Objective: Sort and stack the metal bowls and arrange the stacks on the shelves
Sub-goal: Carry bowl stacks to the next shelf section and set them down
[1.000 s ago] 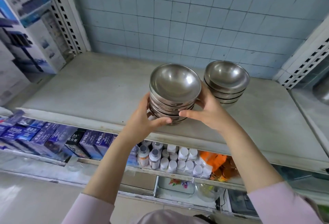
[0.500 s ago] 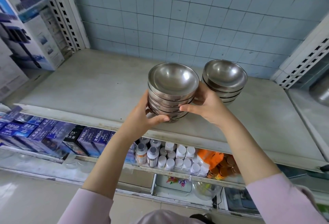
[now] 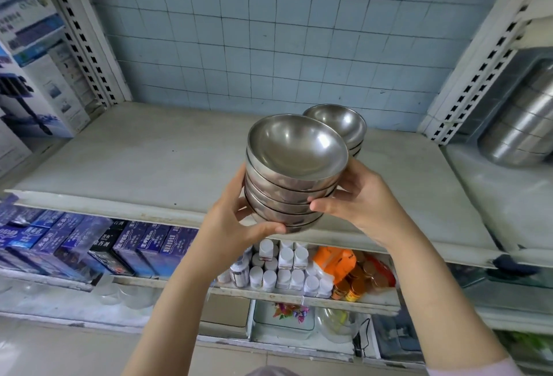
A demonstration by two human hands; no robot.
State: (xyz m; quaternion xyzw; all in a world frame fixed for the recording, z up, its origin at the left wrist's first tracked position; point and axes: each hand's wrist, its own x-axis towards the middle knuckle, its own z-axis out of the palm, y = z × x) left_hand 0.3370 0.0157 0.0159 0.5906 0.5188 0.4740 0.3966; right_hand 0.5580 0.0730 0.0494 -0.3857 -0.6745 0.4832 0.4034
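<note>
I hold a stack of several metal bowls (image 3: 296, 163) between both hands, just above the front edge of the top shelf (image 3: 149, 166). My left hand (image 3: 236, 223) grips the stack's lower left side, its thumb curled under the bottom bowl. From the right, my right hand (image 3: 359, 202) grips the stack with its thumb across the front. A second stack of metal bowls (image 3: 341, 121) stands on the shelf behind, partly hidden by the held stack.
Large steel containers (image 3: 520, 124) lie on the neighbouring shelf at right. Boxed goods (image 3: 39, 61) stand at the left end. Below, blue boxes (image 3: 89, 244), white bottles (image 3: 284, 268) and orange packets (image 3: 338, 259) fill the lower shelf. Perforated uprights (image 3: 86, 37) flank the bay.
The held stack has risen and shifted right, now covering part of the rear stack. The view has tilted upward, showing more of the tiled wall.
</note>
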